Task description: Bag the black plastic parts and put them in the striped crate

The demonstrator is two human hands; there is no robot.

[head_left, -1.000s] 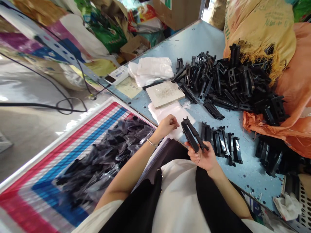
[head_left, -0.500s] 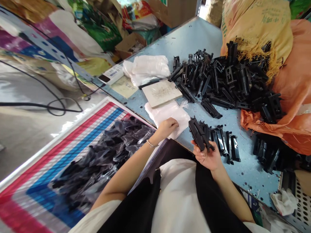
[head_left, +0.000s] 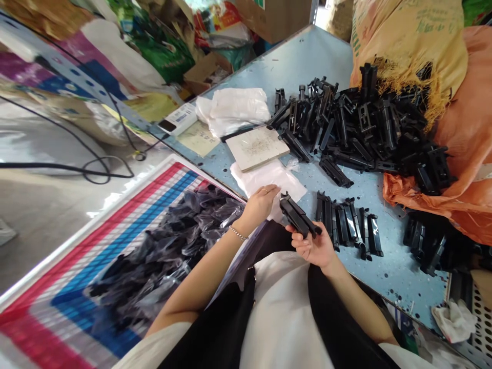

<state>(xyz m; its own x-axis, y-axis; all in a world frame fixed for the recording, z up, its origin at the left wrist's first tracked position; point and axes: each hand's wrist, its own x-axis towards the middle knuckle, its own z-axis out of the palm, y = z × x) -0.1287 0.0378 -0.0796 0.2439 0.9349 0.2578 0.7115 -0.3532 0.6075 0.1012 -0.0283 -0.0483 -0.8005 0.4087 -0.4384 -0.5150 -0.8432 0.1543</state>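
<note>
In my right hand (head_left: 313, 245) are black plastic parts (head_left: 298, 215), long and narrow with clip-like ends, held tilted over the table's near edge. My left hand (head_left: 262, 205) is closed, its fingertips pinching at the near edge of a stack of thin clear plastic bags (head_left: 288, 180); the exact grip is partly hidden. A white board (head_left: 257, 146) lies on the far part of that stack. Right of my right hand, several similar black parts (head_left: 348, 223) lie side by side in a row on the blue table (head_left: 395, 256).
A large heap of black parts (head_left: 346, 123) spills from a yellow woven sack (head_left: 411, 41), beside an orange sack (head_left: 465, 128). More folded plastic bags (head_left: 234, 110) lie at the back. On my left, a striped woven bag (head_left: 88, 246) holds many bagged dark parts (head_left: 165, 256).
My right hand has moved left with the black parts, closer to my left hand. My left hand has shifted slightly, its fingers now straighter at the bags' edge.
</note>
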